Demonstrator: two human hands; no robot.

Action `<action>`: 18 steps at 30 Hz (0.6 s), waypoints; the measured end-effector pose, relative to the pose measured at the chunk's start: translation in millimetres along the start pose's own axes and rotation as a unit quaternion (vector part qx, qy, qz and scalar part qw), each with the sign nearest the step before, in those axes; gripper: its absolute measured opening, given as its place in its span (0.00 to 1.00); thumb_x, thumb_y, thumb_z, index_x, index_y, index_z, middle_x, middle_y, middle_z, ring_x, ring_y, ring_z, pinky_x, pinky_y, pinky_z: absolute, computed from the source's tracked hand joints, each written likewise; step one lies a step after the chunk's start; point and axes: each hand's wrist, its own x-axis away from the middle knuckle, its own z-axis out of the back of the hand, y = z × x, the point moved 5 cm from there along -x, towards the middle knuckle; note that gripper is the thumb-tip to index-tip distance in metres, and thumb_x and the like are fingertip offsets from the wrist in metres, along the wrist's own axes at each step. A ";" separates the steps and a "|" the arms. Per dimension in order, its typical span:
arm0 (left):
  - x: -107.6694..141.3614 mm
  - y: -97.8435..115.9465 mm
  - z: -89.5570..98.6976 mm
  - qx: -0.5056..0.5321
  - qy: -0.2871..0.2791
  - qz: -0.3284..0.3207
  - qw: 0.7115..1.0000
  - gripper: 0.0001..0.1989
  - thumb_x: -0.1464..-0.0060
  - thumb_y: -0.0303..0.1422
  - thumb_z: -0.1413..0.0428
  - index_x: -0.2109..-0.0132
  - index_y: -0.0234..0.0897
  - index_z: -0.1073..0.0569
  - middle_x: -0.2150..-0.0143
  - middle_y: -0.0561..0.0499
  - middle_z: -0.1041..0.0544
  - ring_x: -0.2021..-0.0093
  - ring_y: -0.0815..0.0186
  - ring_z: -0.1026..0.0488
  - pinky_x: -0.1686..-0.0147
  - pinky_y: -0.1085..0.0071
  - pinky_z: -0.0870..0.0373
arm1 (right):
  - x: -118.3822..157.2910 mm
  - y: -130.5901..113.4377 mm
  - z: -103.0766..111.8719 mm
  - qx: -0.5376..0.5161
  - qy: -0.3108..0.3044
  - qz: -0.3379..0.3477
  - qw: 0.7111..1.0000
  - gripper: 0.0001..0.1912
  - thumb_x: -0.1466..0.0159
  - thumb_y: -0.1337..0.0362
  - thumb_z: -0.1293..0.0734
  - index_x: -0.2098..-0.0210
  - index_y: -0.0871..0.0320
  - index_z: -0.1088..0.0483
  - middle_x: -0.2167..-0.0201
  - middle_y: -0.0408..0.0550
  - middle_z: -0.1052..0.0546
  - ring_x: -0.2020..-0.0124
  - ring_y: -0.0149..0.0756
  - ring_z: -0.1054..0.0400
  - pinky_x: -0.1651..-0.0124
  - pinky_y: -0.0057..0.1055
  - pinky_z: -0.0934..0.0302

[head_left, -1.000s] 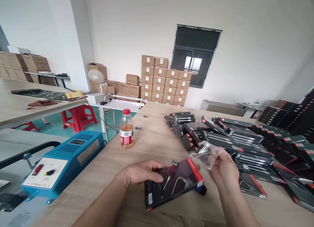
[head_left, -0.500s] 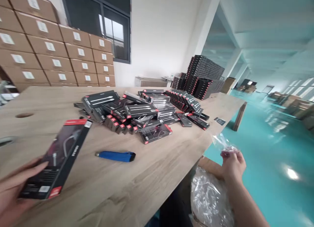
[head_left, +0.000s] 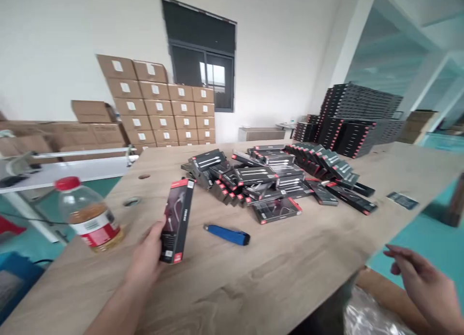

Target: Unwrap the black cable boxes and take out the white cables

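My left hand [head_left: 150, 250] is closed around a slim black-and-red retail box [head_left: 177, 221], held tilted above the left part of the wooden table [head_left: 232, 277]. A printed picture of a cable-like item shows on its face. Past the table's right edge, my right hand [head_left: 422, 282] hangs over a carton [head_left: 384, 286] filled with crumpled clear plastic wrap [head_left: 366, 313]. Its fingers are extended and I see nothing in them. Between the hands lies a blue utility knife [head_left: 226, 234]. Behind the knife spreads a pile of similar black boxes [head_left: 255, 175].
At the left stands a drink bottle with a red cap [head_left: 90, 216]. Tall stacks of black boxes [head_left: 357, 112] occupy the far right of the table. A dark card [head_left: 402, 200] lies near the right edge. Brown cartons [head_left: 159, 105] are stacked along the wall.
The clear plastic wrapper is gone from my right hand, whose fingers have loosened over the carton. The view has swung left, bringing the bottle in. My left hand still holds the box.
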 end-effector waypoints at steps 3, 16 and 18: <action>1.5 2.0 5.5 0.005 -0.004 -0.045 0.999 0.15 0.51 0.45 0.40 0.62 0.37 0.23 0.74 0.55 0.22 0.78 0.68 0.28 0.79 0.74 0.32 | 37.7 -91.2 -77.9 -0.127 -0.182 0.144 0.964 0.15 0.51 0.50 0.29 0.68 0.49 0.19 0.74 0.53 0.22 0.74 0.44 0.31 0.66 0.44 0.37; 15.3 36.1 34.7 -0.288 -0.052 -0.251 0.923 0.18 0.47 0.49 0.40 0.60 0.40 0.19 0.68 0.49 0.19 0.64 0.56 0.24 0.61 0.65 0.31 | 276.8 -191.1 -315.6 -0.383 -0.566 0.033 0.730 0.24 0.45 0.42 0.27 0.66 0.56 0.31 0.79 0.41 0.26 0.77 0.34 0.30 0.76 0.27 0.41; 21.6 39.0 31.3 -0.390 -0.015 -0.300 0.871 0.24 0.44 0.49 0.43 0.45 0.41 0.22 0.53 0.43 0.18 0.51 0.49 0.23 0.48 0.58 0.32 | 283.6 -181.8 -313.4 -0.378 -0.566 0.019 0.733 0.23 0.45 0.43 0.27 0.69 0.55 0.34 0.79 0.41 0.26 0.77 0.35 0.30 0.73 0.28 0.38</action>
